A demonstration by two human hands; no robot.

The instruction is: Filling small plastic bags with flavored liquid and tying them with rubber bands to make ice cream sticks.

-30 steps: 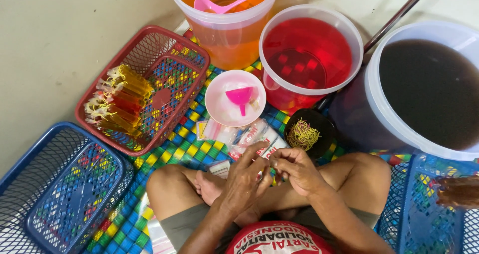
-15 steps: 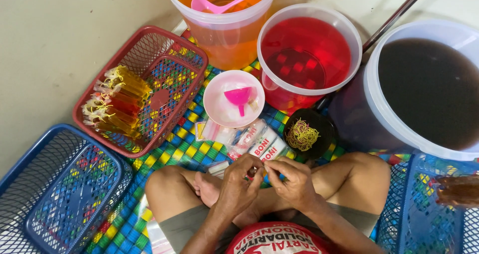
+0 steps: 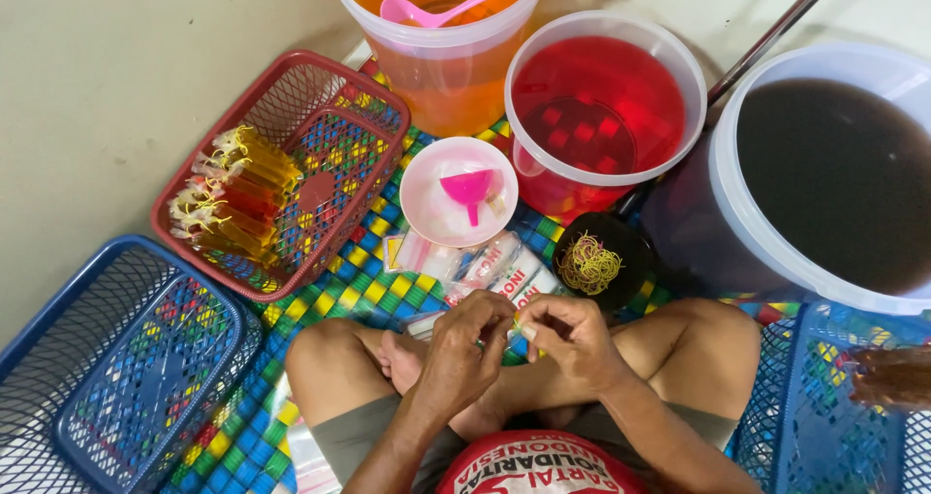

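My left hand (image 3: 468, 353) and my right hand (image 3: 567, 339) meet over my crossed legs, fingertips pinched together on a small clear plastic bag (image 3: 511, 334) that is mostly hidden between them. Just beyond my fingers lie packs of clear plastic bags (image 3: 475, 264). A dark bowl of yellow rubber bands (image 3: 593, 259) sits right of the packs. A pink bowl (image 3: 438, 208) holding a pink funnel (image 3: 468, 189) stands behind them.
A red basket (image 3: 339, 106) at left holds tied tubes of orange and red drink (image 3: 233, 198). A blue basket (image 3: 107, 378) is at lower left, another blue basket (image 3: 824, 407) at lower right. Buckets of orange (image 3: 451, 53), red (image 3: 596, 106) and dark liquid (image 3: 834, 174) stand behind.
Both hands have drawn closer together and a little toward my body, the fingertips now pinched tightly on the small bag.
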